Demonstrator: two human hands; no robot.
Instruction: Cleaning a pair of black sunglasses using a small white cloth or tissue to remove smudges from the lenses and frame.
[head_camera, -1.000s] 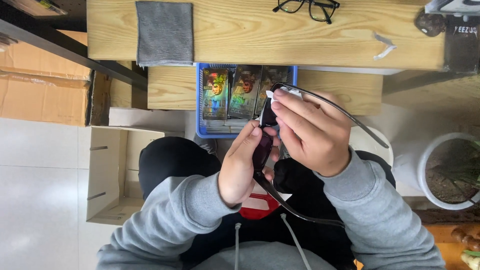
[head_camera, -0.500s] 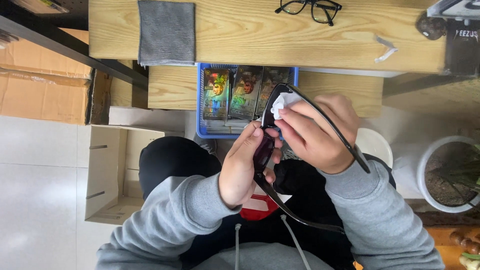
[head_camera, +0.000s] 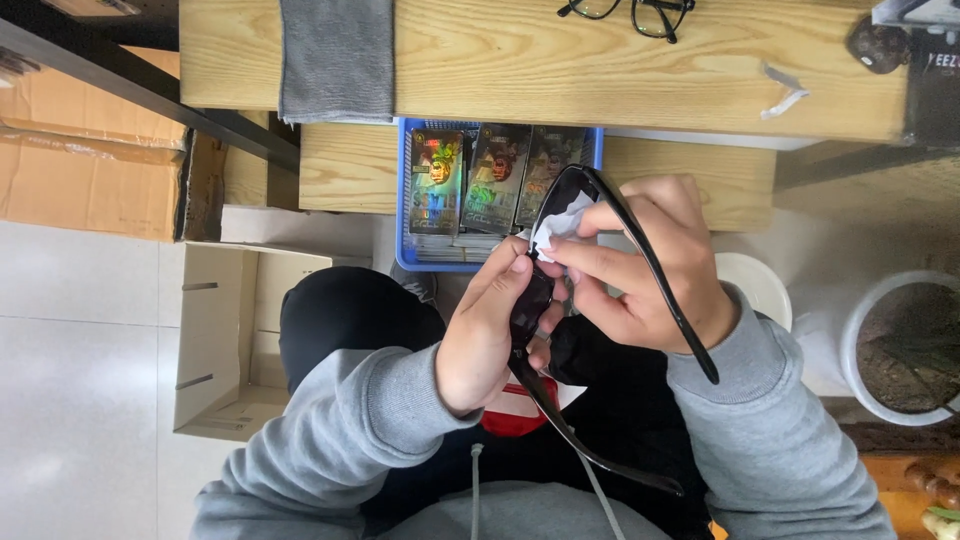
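I've got the black sunglasses (head_camera: 535, 300) up over my lap, well below the wooden desk (head_camera: 500, 60), and I'm in the wiping step. My left hand (head_camera: 490, 335) clamps the frame, thumb on the front near the lens, while my right hand (head_camera: 640, 275) pinches a small white wipe (head_camera: 557, 222) against the upper lens, one temple arm running across its knuckles. Next, I reckon, calls for light pressure and turning the frame to reach the other lens.

Glossy black plastic sunglasses (head_camera: 545, 290), matt grey cloth (head_camera: 336, 60), pale grained wooden table (head_camera: 500, 60)
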